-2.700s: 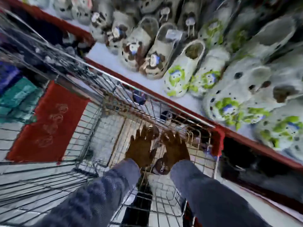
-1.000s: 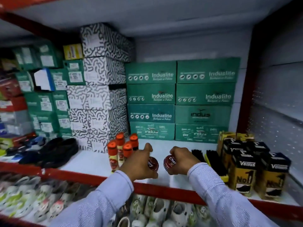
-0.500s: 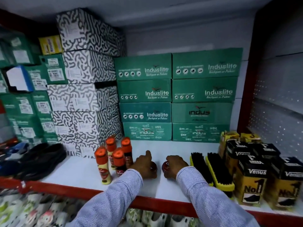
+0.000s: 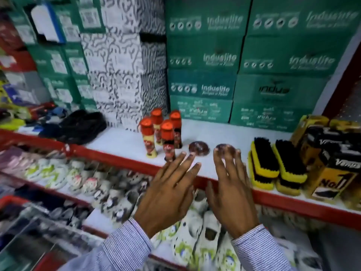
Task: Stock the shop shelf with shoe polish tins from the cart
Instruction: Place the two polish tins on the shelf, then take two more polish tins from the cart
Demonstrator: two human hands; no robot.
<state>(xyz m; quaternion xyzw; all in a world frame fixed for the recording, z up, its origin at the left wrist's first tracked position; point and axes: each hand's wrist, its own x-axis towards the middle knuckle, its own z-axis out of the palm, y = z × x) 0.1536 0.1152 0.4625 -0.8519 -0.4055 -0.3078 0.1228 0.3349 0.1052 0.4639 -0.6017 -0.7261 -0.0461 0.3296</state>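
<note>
Two round dark-red shoe polish tins lie flat on the white shelf [image 4: 224, 132]: the left tin [image 4: 199, 148] and the right tin [image 4: 224, 149], side by side near the red front edge. My left hand [image 4: 170, 192] is open with fingers spread, its fingertips just short of the left tin. My right hand [image 4: 232, 192] is open too, and its fingertips overlap the near edge of the right tin. Neither hand holds anything. The frame is blurred by motion.
Several orange-capped polish bottles [image 4: 162, 133] stand left of the tins. Two yellow-backed shoe brushes [image 4: 277, 163] and black-and-yellow boxes [image 4: 332, 163] sit to the right. Green and patterned shoe boxes [image 4: 203, 61] fill the back. Clogs [image 4: 195, 231] line the lower shelf. The cart's wire [image 4: 29, 222] shows at bottom left.
Both hands have let go of the tins and pulled back toward me, fingers spread. The tins now lie flat on the shelf. The view has tilted downward.
</note>
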